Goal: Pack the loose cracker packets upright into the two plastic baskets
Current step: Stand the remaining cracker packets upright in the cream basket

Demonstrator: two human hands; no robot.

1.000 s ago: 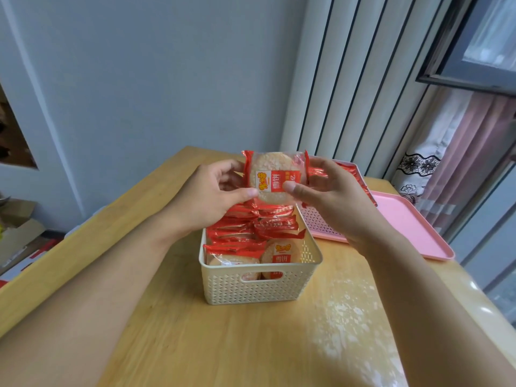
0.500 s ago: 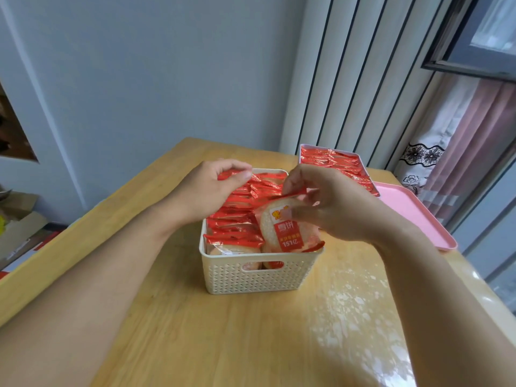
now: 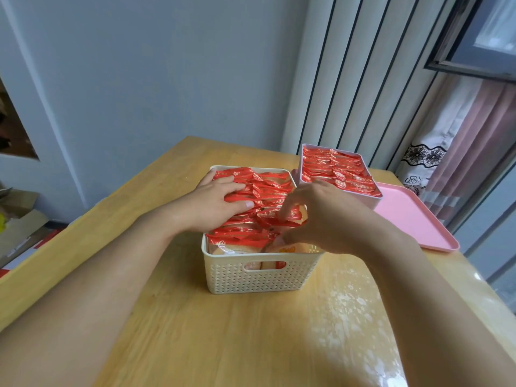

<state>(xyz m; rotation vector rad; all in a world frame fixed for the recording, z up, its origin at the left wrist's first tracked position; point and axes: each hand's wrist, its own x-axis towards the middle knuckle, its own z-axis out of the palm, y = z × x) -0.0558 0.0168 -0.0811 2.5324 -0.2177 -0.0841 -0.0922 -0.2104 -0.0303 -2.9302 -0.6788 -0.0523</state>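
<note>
The right hand [image 3: 321, 216] pinches one cracker packet [image 3: 287, 216] by its red top edge, its grip narrow, thumb and fingers curled on the foil at the 3 o'clock side of the cream basket [image 3: 257, 275]. Half a second ago that packet was above the rim; now it sits down among the upright packets [image 3: 251, 236]. The left hand [image 3: 220, 202] has gone from hovering to lying flat with fingers spread, pressing the rows at 10 o'clock. The second basket [image 3: 340, 174], full of packets, stands at 1 o'clock, its near corner on the pink tray [image 3: 418, 224]. The wooden worktop [image 3: 223, 331] carries a glare patch at 5 o'clock. A blue-grey wall and ribbed panel stand behind, curtains at 2 o'clock.
</note>
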